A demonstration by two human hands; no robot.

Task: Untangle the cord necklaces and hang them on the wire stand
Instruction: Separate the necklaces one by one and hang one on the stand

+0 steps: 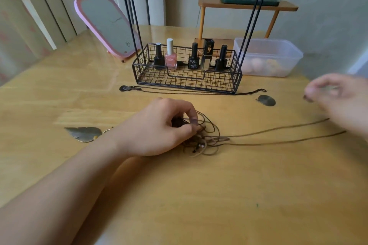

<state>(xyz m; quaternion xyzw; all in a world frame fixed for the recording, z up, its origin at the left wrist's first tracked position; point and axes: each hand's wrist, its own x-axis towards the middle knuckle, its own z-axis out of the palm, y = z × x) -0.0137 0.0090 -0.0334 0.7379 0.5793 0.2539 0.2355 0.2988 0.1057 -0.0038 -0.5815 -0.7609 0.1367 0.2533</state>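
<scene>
Left hand (157, 127) pins tangled brown cord necklaces (201, 137).

Wooden table (199, 195) bears tangled cords (205, 137), wire stand (187, 77).

Left arm: bare from the forearm to the wrist, with no sleeve in view.
Left hand (159, 127): bare, with no ring, watch or bracelet to be seen; short, plain fingernails.
Right hand (338, 97): bare and heavily blurred, so details of the fingers (310, 90) cannot be told.
Right wrist: cut off by the picture's right edge; clothing there cannot be told.
</scene>
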